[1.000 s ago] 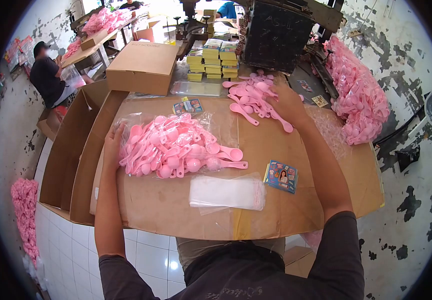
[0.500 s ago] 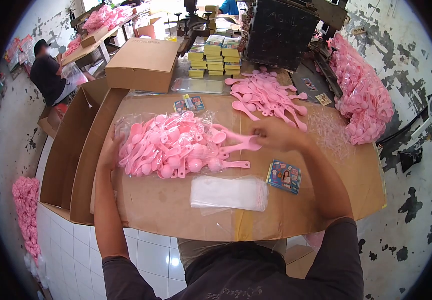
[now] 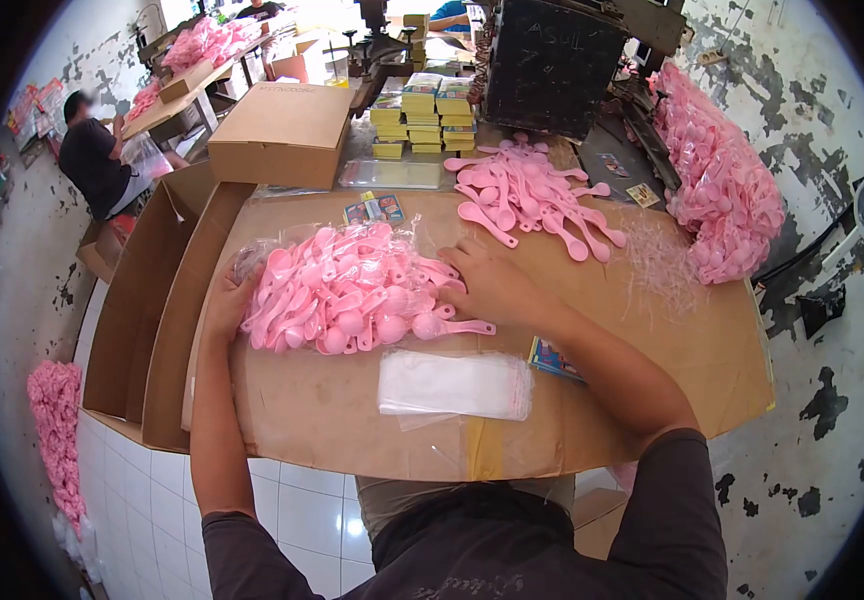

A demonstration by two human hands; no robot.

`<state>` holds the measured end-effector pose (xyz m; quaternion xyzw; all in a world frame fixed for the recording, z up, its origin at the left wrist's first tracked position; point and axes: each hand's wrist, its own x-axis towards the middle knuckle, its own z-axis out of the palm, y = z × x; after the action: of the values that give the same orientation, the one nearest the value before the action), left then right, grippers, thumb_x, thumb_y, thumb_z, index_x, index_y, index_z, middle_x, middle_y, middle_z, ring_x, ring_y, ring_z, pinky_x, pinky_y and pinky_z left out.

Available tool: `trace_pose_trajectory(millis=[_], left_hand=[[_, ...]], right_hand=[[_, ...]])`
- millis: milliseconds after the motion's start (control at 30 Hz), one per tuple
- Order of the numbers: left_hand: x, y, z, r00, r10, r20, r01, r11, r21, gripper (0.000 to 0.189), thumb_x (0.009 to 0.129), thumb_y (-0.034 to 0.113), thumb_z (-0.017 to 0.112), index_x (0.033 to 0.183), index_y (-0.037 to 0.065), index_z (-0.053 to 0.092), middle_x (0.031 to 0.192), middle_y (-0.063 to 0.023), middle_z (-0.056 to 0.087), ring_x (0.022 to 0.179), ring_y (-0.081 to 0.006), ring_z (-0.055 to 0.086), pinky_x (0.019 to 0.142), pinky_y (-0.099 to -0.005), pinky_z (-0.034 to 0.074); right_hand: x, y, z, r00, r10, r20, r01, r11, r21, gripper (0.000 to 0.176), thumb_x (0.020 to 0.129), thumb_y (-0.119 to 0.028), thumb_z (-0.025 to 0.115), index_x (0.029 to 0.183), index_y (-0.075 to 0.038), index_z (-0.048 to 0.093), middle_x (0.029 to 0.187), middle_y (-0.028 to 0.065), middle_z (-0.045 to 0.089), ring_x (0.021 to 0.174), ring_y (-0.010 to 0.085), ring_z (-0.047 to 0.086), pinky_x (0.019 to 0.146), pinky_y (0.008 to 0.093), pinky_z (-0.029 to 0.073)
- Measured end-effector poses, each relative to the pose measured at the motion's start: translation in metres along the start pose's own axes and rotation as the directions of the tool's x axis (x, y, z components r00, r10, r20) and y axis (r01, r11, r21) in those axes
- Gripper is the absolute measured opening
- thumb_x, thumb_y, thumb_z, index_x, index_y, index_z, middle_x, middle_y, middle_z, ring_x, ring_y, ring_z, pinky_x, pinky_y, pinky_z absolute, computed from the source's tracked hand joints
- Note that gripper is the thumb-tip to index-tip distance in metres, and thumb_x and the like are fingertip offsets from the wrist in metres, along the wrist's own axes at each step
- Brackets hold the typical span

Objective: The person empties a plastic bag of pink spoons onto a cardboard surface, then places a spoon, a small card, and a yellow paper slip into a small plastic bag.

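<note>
A clear plastic bag full of pink plastic spoons (image 3: 337,290) lies on the cardboard-covered table in front of me. At its left end, my left hand (image 3: 229,298) grips the gathered plastic, the fingers partly hidden. My right hand (image 3: 492,285) is at the bag's right end, fingers curled around spoon ends there. One spoon handle (image 3: 472,327) sticks out below that hand. A stack of flat clear bags (image 3: 454,385) lies nearer to me. Printed cards (image 3: 555,360) sit partly under my right forearm.
Loose pink spoons (image 3: 527,190) are heaped at the back right, near plastic scraps (image 3: 660,265). Stacked cards (image 3: 422,115) and a closed carton (image 3: 280,130) stand behind. An open carton (image 3: 167,330) flanks the left edge. Another person (image 3: 97,165) sits far left.
My right hand has moved left with the spoons, from beside the bag to its right end. My left hand stays at the left end, its fingers now more visible.
</note>
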<state>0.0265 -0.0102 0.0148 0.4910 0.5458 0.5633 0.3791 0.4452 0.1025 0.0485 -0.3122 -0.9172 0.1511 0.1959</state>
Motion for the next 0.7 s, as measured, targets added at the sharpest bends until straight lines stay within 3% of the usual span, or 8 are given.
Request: trace_pose_trajectory(millis=[200, 300, 367, 400, 467, 567, 633, 700], left_hand=[[0.001, -0.005, -0.004, 1.0, -0.003, -0.017, 0.003, 1.0, -0.026, 0.033, 0.106, 0.02, 0.063, 0.131, 0.0, 0.062, 0.119, -0.0046, 0.071, 0.104, -0.01, 0.066, 0.091, -0.0261, 0.053], [0.001, 0.0, 0.001, 0.997, 0.016, -0.07, -0.018, 0.999, -0.033, 0.034, 0.105, 0.021, 0.063, 0.133, 0.0, 0.062, 0.12, -0.0055, 0.071, 0.105, -0.0106, 0.066, 0.092, -0.0268, 0.053], [0.001, -0.002, 0.004, 0.996, 0.018, -0.088, -0.021, 0.999, -0.033, 0.036, 0.105, 0.021, 0.063, 0.134, 0.0, 0.061, 0.122, -0.0064, 0.071, 0.107, -0.0113, 0.066, 0.093, -0.0272, 0.053], [0.0, -0.004, 0.004, 0.995, 0.013, -0.098, -0.016, 0.999, -0.035, 0.037, 0.105, 0.021, 0.063, 0.135, -0.001, 0.061, 0.124, -0.0072, 0.07, 0.109, -0.0119, 0.066, 0.094, -0.0274, 0.053], [0.003, -0.004, 0.003, 0.993, 0.012, -0.114, -0.016, 0.999, -0.033, 0.039, 0.105, 0.021, 0.063, 0.137, -0.001, 0.059, 0.128, -0.0089, 0.068, 0.113, -0.0131, 0.065, 0.096, -0.0277, 0.053], [-0.002, 0.007, 0.01, 0.988, 0.028, -0.149, -0.025, 0.999, 0.024, 0.045, 0.104, 0.024, 0.064, 0.14, -0.003, 0.057, 0.134, -0.0111, 0.065, 0.118, -0.0155, 0.063, 0.1, -0.0288, 0.051], [-0.003, 0.013, 0.014, 0.987, 0.018, -0.163, -0.011, 0.999, 0.043, 0.049, 0.103, 0.026, 0.065, 0.141, -0.003, 0.055, 0.136, -0.0119, 0.064, 0.121, -0.0169, 0.061, 0.103, -0.0298, 0.049], [-0.004, 0.011, 0.013, 0.985, 0.018, -0.169, -0.008, 0.998, 0.063, 0.052, 0.103, 0.028, 0.066, 0.142, -0.004, 0.055, 0.137, -0.0123, 0.063, 0.123, -0.0179, 0.06, 0.105, -0.0306, 0.048]], right_hand=[[0.015, 0.009, -0.012, 0.965, 0.149, 0.214, -0.142, 0.989, -0.047, 0.04, 0.097, -0.031, 0.061, 0.119, 0.002, 0.066, 0.118, 0.023, 0.066, 0.11, 0.0389, 0.065, 0.095, 0.0459, 0.051], [0.02, -0.001, -0.069, 0.799, 0.42, 0.43, -0.385, 0.907, -0.171, 0.034, 0.097, -0.028, 0.056, 0.114, 0.0, 0.063, 0.115, 0.022, 0.066, 0.112, 0.038, 0.062, 0.093, 0.0454, 0.05], [0.013, 0.026, -0.088, 0.904, 0.362, 0.226, -0.325, 0.928, -0.184, 0.03, 0.095, -0.024, 0.06, 0.114, -0.002, 0.065, 0.122, 0.0189, 0.066, 0.106, 0.0364, 0.065, 0.09, 0.0454, 0.051], [0.009, 0.038, -0.086, 0.973, 0.229, -0.028, -0.225, 0.916, -0.332, 0.03, 0.093, -0.023, 0.062, 0.115, -0.004, 0.066, 0.122, 0.0176, 0.066, 0.105, 0.0357, 0.065, 0.09, 0.0455, 0.052], [0.006, 0.061, -0.075, 0.883, -0.194, -0.428, -0.142, 0.758, -0.637, 0.031, 0.091, -0.022, 0.067, 0.117, -0.006, 0.068, 0.123, 0.0149, 0.066, 0.104, 0.0343, 0.066, 0.09, 0.0457, 0.052], [-0.008, 0.025, -0.059, 0.998, 0.017, -0.054, -0.016, 1.0, 0.016, 0.04, 0.088, -0.019, 0.073, 0.124, -0.005, 0.065, 0.124, 0.015, 0.063, 0.108, 0.0333, 0.064, 0.095, 0.0437, 0.051], [-0.016, -0.019, -0.057, 0.918, -0.08, 0.389, 0.028, 0.99, 0.137, 0.048, 0.09, -0.022, 0.072, 0.133, -0.006, 0.058, 0.124, 0.0169, 0.061, 0.121, 0.035, 0.058, 0.105, 0.0428, 0.047], [-0.024, -0.018, -0.028, 0.944, -0.221, 0.247, 0.204, 0.975, 0.092, 0.044, 0.091, -0.019, 0.07, 0.13, -0.004, 0.059, 0.125, 0.0171, 0.06, 0.121, 0.0353, 0.058, 0.105, 0.0428, 0.047]])
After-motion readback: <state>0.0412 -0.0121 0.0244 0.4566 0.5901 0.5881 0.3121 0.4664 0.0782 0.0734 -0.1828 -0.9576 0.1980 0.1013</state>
